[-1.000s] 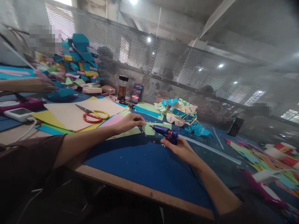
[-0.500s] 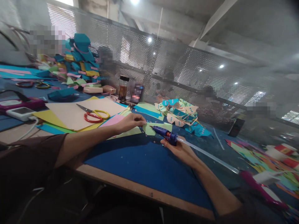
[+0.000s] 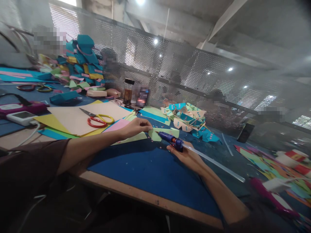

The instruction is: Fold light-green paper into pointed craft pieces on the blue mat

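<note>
My left hand [image 3: 139, 126] pinches the left end of a pale green paper piece [image 3: 155, 135] over the blue table mat [image 3: 150, 174]. In my right hand [image 3: 188, 157] is a blue glue gun [image 3: 172, 139], its fingers wrapped round the handle. The gun's nozzle points left and lies at the green paper; whether it touches cannot be told. A long clear glue stick [image 3: 216, 160] sticks out of the gun's back. Another pale green sheet [image 3: 133, 138] lies under my left wrist.
Scissors [image 3: 100, 120] rest on stacked paper sheets [image 3: 70, 118] at left. Behind the hands is a heap of dotted paper shapes [image 3: 187, 119]. A jar [image 3: 128, 91] stands further back. Magenta power strips [image 3: 273, 197] lie at both sides.
The glue gun has shifted very slightly, and the glue stick's rear end has moved a little left and down. My left hand keeps its hold on the green paper.
</note>
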`<state>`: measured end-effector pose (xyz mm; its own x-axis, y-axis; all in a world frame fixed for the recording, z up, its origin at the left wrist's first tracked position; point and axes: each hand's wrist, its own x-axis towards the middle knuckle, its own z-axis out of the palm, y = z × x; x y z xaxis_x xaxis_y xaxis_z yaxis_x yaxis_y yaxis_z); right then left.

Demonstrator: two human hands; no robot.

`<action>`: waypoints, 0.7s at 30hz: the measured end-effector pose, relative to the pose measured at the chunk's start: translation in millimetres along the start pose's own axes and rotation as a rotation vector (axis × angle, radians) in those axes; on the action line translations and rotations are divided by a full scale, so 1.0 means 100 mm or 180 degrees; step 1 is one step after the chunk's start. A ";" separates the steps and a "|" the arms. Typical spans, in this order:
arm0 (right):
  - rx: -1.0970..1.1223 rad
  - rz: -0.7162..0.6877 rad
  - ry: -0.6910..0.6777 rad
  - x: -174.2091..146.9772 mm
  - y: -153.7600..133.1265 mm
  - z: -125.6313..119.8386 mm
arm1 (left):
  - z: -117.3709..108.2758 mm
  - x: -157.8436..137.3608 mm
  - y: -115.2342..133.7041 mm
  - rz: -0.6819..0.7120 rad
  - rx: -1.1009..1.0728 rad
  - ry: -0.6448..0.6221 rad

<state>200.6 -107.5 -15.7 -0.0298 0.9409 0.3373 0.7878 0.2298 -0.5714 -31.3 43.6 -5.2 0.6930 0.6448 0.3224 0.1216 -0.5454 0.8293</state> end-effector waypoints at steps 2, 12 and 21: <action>0.0014 -0.0041 0.0008 0.00 0.00 0.00 | 0.00 0.00 -0.01 -0.0007 0.0007 0.0003; 0.0074 -0.0223 0.0141 0.00 0.02 0.02 | -0.01 0.00 -0.02 0.0010 -0.0017 -0.0003; 0.0004 -0.0231 0.0078 0.01 0.04 0.04 | -0.01 -0.01 0.03 -0.0005 0.0032 -0.0008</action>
<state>201.2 -104.7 -20.8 -0.0716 0.9155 0.3960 0.7833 0.2974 -0.5458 -32.2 41.7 -3.2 0.6946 0.6444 0.3199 0.1298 -0.5496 0.8253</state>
